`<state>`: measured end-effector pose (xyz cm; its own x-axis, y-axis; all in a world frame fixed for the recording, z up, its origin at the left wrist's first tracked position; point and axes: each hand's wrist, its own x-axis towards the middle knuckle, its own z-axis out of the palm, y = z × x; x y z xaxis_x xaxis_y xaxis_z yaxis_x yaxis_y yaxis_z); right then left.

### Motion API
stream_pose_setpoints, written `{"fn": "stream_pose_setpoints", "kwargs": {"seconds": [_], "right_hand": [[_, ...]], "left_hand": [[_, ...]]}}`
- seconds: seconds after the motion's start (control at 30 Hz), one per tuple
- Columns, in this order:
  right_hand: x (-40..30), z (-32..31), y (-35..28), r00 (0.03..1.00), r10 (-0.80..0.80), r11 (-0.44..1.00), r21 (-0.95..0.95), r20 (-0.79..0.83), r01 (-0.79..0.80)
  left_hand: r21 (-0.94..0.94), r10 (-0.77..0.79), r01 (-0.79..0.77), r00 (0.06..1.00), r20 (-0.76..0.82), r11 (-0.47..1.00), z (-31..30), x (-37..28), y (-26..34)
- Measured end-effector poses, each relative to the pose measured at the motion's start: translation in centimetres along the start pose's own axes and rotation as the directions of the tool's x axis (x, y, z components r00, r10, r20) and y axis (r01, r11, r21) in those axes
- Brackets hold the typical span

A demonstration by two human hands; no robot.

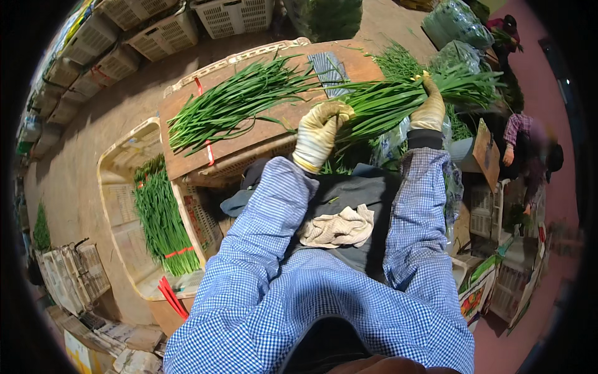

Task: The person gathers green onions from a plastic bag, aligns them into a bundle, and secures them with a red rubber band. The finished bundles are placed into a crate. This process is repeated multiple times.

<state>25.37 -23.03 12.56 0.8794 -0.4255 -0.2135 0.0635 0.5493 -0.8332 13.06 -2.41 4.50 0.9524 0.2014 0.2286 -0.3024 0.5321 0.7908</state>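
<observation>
My left hand (322,133), in a soiled white and yellow work glove, has its fingers closed on the left part of a loose bunch of garlic chives (387,103). Farther right, my right hand (428,105) in a similar glove grips the same bunch, whose leaves fan out past it. The bunch is held over the right end of a brown wooden board (289,126). On that board lies a pile of chives (238,103), across a red strip (209,152) that shows at both sides. A grey-blue ribbed piece (328,72) lies beyond the pile.
A plastic crate (117,201) at left holds tied chives (166,219). Red strips (172,297) lie near its front corner. A crumpled cream glove or cloth (338,226) rests on my lap. More loose chives (397,61) lie beyond the board. Co-workers (525,135) are at right; stacked crates (161,35) stand behind.
</observation>
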Motion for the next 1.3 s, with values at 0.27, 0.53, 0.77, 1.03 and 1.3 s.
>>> {"fn": "stream_pose_setpoints", "kwargs": {"seconds": [0.27, 0.53, 0.77, 1.03, 1.3], "right_hand": [[2.4, -1.3, -1.1, 0.998, 0.047, 0.998, 0.047, 0.029, -0.049], [2.6, -1.1, -2.7, 1.000, 0.002, 0.999, 0.033, -0.023, -0.001], [1.4, -0.8, -1.2, 1.000, 0.022, 0.999, 0.024, 0.017, -0.023], [2.9, -2.0, -4.0, 0.997, -0.004, 0.998, 0.065, 0.075, -0.001], [4.7, -3.5, -6.2, 1.000, 0.010, 0.999, 0.050, -0.002, -0.010]], "left_hand": [[0.355, -0.518, 0.473, 0.855, 0.035, 0.806, -6.4, -1.4, 2.3], [0.540, -0.576, 0.513, 0.815, -0.063, 0.667, -6.5, -4.1, 1.8], [-0.125, -0.666, 0.667, 0.744, 0.050, 0.735, -1.7, -3.6, 0.8], [0.515, -0.440, 0.394, 0.897, -0.035, 0.761, -4.1, -3.5, -0.6], [0.798, -0.351, 0.216, 0.936, -0.007, 0.563, -6.7, -3.3, -0.9]]}}
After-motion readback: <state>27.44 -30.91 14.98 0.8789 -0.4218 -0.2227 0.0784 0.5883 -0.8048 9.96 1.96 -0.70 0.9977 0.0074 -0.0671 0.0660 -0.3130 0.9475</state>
